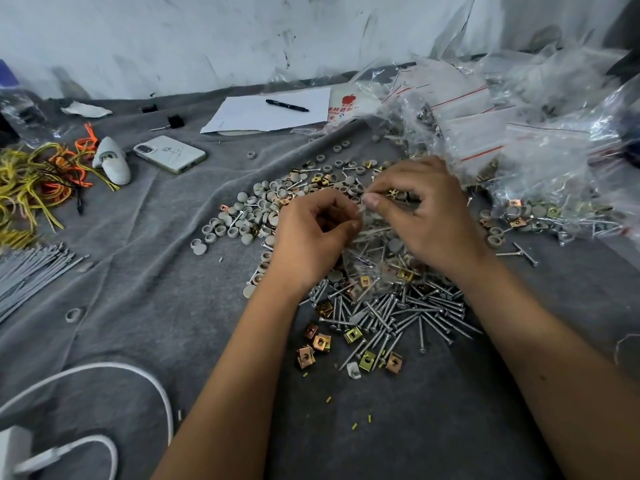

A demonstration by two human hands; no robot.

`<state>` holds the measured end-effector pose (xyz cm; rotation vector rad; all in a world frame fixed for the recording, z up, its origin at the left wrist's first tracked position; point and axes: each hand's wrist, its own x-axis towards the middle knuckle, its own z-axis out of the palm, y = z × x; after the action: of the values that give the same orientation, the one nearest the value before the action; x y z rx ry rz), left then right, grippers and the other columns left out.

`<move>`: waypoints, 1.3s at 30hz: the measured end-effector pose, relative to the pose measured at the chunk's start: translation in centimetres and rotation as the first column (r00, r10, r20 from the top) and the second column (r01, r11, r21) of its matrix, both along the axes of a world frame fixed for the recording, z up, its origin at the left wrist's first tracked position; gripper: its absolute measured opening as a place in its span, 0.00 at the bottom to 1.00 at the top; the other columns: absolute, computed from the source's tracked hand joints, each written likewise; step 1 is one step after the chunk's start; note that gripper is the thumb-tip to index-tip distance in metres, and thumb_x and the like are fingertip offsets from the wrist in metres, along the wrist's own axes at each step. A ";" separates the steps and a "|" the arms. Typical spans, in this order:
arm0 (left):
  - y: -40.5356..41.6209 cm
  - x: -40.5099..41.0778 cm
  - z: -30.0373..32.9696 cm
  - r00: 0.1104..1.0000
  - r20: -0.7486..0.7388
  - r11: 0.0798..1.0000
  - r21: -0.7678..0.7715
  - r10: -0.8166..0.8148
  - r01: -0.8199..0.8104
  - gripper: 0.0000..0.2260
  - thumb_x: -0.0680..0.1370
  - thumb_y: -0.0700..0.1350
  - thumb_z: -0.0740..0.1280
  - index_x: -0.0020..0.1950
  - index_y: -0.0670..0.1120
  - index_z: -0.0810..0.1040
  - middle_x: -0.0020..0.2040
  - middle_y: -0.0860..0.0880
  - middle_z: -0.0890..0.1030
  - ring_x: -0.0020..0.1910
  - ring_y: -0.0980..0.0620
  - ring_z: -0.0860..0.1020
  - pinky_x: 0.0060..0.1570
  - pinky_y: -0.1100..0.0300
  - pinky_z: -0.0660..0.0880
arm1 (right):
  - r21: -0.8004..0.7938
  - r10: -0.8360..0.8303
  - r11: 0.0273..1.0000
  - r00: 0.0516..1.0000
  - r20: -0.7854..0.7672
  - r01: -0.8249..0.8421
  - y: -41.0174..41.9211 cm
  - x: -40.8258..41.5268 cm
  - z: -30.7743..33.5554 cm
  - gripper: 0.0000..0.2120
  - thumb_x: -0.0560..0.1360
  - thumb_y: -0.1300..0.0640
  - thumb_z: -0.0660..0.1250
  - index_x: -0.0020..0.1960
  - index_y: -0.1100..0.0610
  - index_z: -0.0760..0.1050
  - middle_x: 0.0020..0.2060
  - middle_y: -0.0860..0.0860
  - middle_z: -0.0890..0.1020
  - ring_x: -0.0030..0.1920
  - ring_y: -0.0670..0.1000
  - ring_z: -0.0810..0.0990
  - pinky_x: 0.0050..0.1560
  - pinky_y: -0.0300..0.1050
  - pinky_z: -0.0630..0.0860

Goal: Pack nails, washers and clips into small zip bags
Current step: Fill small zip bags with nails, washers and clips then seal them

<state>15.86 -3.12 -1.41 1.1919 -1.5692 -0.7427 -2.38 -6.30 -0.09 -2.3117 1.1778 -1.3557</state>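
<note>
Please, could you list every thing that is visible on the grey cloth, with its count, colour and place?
zip bag in the grip: one, clear, centre, partly filled
nails: many, silver, pile near the wrists
clips: many, gold and copper, beside the nails
washers: many, grey, left of the hands
filled bags: many, clear with red strips, right
phone: one, white, left of centre
paper: one sheet, white, back
pen: one, black, on the paper
cords: many, yellow and orange, far left
cable: one, white, lower left
left hand: pinches the bag top
right hand: pinches the bag top
</note>
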 end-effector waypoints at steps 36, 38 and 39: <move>-0.1 -0.1 0.4 0.995 -0.093 0.995 -0.099 -0.023 0.014 0.05 0.80 0.33 0.69 0.46 0.40 0.79 0.39 0.50 0.78 0.38 0.58 0.75 0.41 0.64 0.73 | 0.141 0.129 0.981 0.991 0.036 -0.132 0.6 0.6 0.5 0.03 0.77 0.61 0.74 0.49 0.61 0.84 0.43 0.50 0.83 0.47 0.49 0.80 0.52 0.50 0.77; -0.1 -0.1 0.5 0.996 -0.087 0.993 -0.114 -0.004 -0.006 0.04 0.80 0.33 0.69 0.46 0.39 0.79 0.39 0.48 0.78 0.39 0.57 0.75 0.42 0.64 0.72 | 0.126 0.125 0.984 0.991 0.045 -0.129 0.6 0.6 0.6 0.03 0.77 0.62 0.74 0.48 0.62 0.84 0.42 0.50 0.82 0.46 0.50 0.81 0.50 0.51 0.78; -0.1 -0.1 0.5 0.996 -0.087 0.993 -0.120 -0.003 -0.008 0.03 0.80 0.33 0.69 0.46 0.38 0.79 0.40 0.47 0.78 0.39 0.55 0.75 0.41 0.63 0.72 | 0.118 0.125 0.985 0.991 0.043 -0.129 0.7 0.6 0.7 0.03 0.77 0.62 0.74 0.47 0.62 0.83 0.42 0.51 0.82 0.45 0.50 0.80 0.49 0.51 0.78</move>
<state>15.72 -3.20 -0.90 1.0597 -1.5182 -0.6798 -1.79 -5.58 0.63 -2.2283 1.0514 -1.2411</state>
